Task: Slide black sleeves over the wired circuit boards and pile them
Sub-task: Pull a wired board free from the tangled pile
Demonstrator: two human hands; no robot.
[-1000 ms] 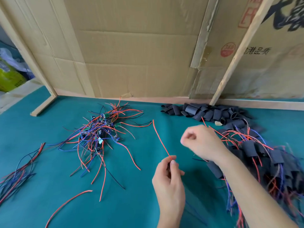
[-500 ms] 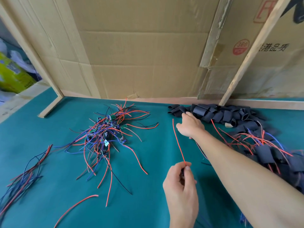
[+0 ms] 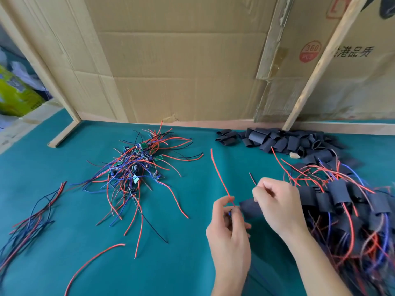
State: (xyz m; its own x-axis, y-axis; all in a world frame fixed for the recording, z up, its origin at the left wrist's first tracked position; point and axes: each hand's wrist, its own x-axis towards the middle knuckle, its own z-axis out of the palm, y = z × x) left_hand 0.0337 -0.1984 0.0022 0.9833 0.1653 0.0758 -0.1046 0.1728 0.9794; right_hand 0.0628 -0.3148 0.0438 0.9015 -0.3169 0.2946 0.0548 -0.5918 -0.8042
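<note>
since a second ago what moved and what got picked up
The right hand reached out to the loose black sleeves at the back, took one, and came back; it now holds that sleeve next to the left hand. The left hand kept pinching the red-wired board, red wire pointing up. The pile of bare wired boards, the sleeved pile and the stray wires stayed put.

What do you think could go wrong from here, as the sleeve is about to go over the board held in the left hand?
1. The long red wire sticks up from the left hand, beside the black sleeve that the right hand holds; it could miss the opening and end up outside the sleeve.
2. The finished pile lies right beside the right forearm, loose wires trailing; a sweep could snag and drag it.
</note>
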